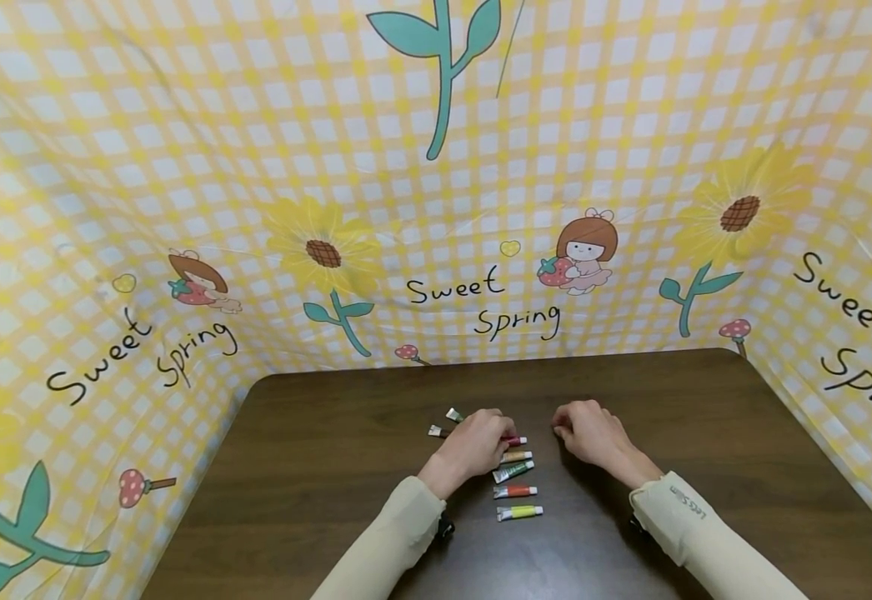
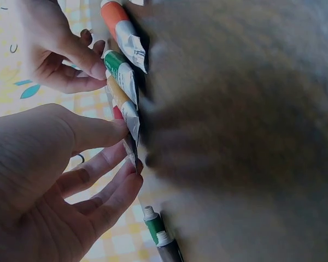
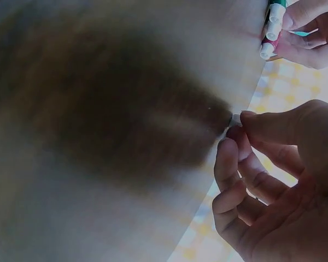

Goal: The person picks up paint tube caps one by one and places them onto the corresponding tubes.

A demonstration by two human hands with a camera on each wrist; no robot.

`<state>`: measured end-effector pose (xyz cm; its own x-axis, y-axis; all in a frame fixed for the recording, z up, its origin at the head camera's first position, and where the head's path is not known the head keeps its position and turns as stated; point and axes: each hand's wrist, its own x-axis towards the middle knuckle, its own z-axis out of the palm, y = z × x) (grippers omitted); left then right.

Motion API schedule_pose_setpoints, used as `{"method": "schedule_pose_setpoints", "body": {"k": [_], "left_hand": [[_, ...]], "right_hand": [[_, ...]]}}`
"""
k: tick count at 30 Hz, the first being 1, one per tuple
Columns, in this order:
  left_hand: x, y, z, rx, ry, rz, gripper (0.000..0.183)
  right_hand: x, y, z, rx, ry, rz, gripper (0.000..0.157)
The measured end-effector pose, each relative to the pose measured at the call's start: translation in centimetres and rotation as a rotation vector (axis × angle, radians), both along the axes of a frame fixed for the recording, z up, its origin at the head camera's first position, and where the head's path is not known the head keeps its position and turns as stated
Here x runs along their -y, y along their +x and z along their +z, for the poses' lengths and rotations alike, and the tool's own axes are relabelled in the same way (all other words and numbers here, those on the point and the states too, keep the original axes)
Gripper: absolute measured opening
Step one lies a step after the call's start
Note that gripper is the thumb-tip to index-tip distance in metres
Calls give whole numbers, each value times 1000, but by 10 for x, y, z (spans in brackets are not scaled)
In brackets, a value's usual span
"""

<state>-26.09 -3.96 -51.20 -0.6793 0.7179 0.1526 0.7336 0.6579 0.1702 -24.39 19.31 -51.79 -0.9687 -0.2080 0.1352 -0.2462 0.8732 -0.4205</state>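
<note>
My left hand (image 1: pixel 473 442) holds a crimson paint tube (image 1: pixel 517 441) near the table's middle, thumb and fingers at its silvery crimped end in the left wrist view. Just below it lie an ochre tube (image 1: pixel 516 457) and a green tube (image 1: pixel 513 472). My right hand (image 1: pixel 593 432) is a short way to the right, close over the tabletop. Its thumb and forefinger pinch a small whitish piece (image 3: pixel 236 119), mostly hidden by the fingertips; I cannot tell what it is. Beyond the left hand's knuckles lie a dark green tube (image 1: pixel 454 414) and a brown tube (image 1: pixel 436 431).
Nearer the person, an orange tube (image 1: pixel 515 492) and a yellow tube (image 1: pixel 519 513) lie in the same column, white caps to the right. The dark wood table (image 1: pixel 293 500) meets a yellow checked cloth (image 1: pixel 256 167) hung behind it and along both sides.
</note>
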Motion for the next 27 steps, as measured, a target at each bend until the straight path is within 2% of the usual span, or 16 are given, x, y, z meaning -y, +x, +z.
{"method": "schedule_pose_setpoints", "body": {"k": [8,18,23,27], "left_hand": [[0,0,1,4,-17,2,12],[-2,-2,-3,-3,3,-12,11],[2,0,2,4,39,-13,11],[8,3,8,35,46,15,13]], "right_hand": [[-1,2,0,34,-8,-6,6],[-2,4,1,20,10,-5,8],[-3,5,-1,18,12,-10,5],[-4,6,-1,26,14,-3,4]]}}
